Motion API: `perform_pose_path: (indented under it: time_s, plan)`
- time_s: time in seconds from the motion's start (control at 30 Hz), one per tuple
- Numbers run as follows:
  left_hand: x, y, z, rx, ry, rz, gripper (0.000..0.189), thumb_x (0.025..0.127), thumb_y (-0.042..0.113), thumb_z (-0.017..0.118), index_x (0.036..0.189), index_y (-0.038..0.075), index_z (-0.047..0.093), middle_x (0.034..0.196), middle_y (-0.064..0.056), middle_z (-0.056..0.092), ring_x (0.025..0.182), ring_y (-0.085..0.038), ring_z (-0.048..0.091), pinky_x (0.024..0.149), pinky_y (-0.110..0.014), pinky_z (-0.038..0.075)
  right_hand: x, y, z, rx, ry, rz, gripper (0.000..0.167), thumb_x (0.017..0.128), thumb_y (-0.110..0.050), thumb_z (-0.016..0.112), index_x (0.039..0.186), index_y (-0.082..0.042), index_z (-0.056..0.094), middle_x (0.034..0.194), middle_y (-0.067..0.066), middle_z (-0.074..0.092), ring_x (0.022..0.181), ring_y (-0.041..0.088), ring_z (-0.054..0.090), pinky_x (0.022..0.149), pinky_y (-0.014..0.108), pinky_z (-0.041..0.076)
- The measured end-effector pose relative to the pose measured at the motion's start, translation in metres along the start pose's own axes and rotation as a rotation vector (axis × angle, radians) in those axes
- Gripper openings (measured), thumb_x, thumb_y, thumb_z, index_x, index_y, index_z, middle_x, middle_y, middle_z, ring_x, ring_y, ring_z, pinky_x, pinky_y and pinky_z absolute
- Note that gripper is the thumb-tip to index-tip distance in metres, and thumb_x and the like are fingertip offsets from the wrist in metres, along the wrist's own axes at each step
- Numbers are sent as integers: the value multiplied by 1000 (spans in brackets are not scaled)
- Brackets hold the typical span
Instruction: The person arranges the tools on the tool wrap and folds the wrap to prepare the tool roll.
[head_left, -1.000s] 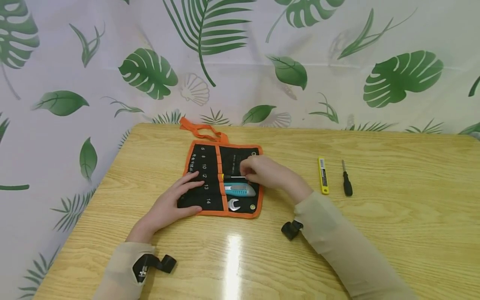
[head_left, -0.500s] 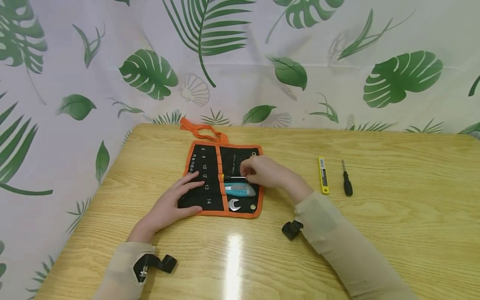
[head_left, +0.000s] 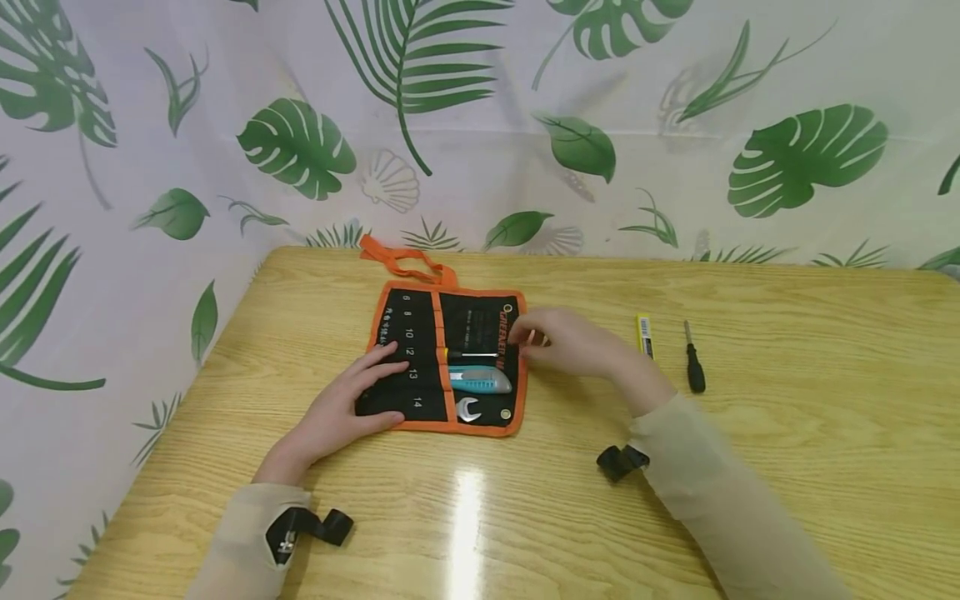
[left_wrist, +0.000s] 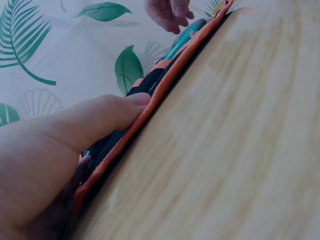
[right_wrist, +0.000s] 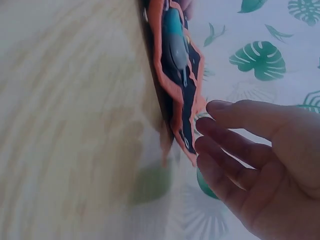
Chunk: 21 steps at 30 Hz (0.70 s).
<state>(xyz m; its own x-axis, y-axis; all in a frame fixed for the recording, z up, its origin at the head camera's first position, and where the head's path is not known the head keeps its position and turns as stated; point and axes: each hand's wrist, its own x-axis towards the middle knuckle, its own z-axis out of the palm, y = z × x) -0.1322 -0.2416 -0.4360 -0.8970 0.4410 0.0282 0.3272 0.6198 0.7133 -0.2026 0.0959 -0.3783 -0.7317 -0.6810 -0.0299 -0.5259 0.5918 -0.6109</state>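
A black tool pouch (head_left: 472,307) with orange edging lies unrolled on the table in the head view. My left hand (head_left: 341,412) rests flat on its numbered pocket side, fingers spread; the left wrist view has the thumb (left_wrist: 120,112) along the orange edge. Three tools poke out of the pockets: a screwdriver (head_left: 476,355) with a thin shaft, a teal utility knife (head_left: 480,380) and an open-end wrench (head_left: 468,409). My right hand (head_left: 573,343) hovers at the pouch's right edge near the shaft's tip. In the right wrist view its fingers are loosely bent and hold nothing.
To the right on the wooden table (head_left: 810,400) lie a yellow flat case (head_left: 644,332), partly covered by the right forearm, and a black-handled screwdriver (head_left: 695,367). An orange tie strap (head_left: 405,265) trails from the pouch's far edge. A leaf-print cloth (head_left: 480,192) hangs behind.
My right hand has let go of the thin-shafted screwdriver and moved right to the pouch's edge, uncovering the shaft's tip and red lettering. The left hand has stayed put.
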Motion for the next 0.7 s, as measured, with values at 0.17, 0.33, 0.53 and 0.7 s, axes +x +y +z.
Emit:
perform_pose_path:
  time_s: [0.17, 0.33, 0.53, 0.7]
  plan:
    - [0, 0, 0, 5, 1, 1, 64, 83, 39, 74, 141, 26, 49, 156, 8, 22, 144, -20, 16, 109, -55, 24, -18, 10, -10, 6, 30, 37, 21, 90, -3, 63, 111, 1, 66, 109, 11, 66, 97, 26, 60, 84, 42, 50]
    - [0, 0, 1, 4, 6, 7, 64, 83, 39, 74, 141, 26, 49, 156, 8, 22, 144, -20, 16, 109, -55, 23, -36, 21, -22, -42, 54, 122, 26, 89, -4, 65, 114, 1, 65, 114, 14, 64, 104, 33, 57, 90, 48, 46]
    - [-1, -1, 2, 7, 9, 11, 64, 83, 39, 74, 141, 26, 49, 156, 8, 23, 144, -20, 16, 109, -55, 23, -55, 39, -37, -56, 107, 258, 30, 92, -10, 63, 119, 1, 62, 122, 21, 59, 113, 41, 51, 92, 54, 42]
    - [-1, -1, 2, 11, 12, 11, 64, 83, 39, 74, 141, 27, 49, 156, 8, 22, 144, -20, 16, 109, -55, 23, -64, 53, -44, -50, 145, 372, 35, 93, -13, 62, 123, 4, 58, 126, 28, 53, 114, 45, 48, 90, 56, 42]
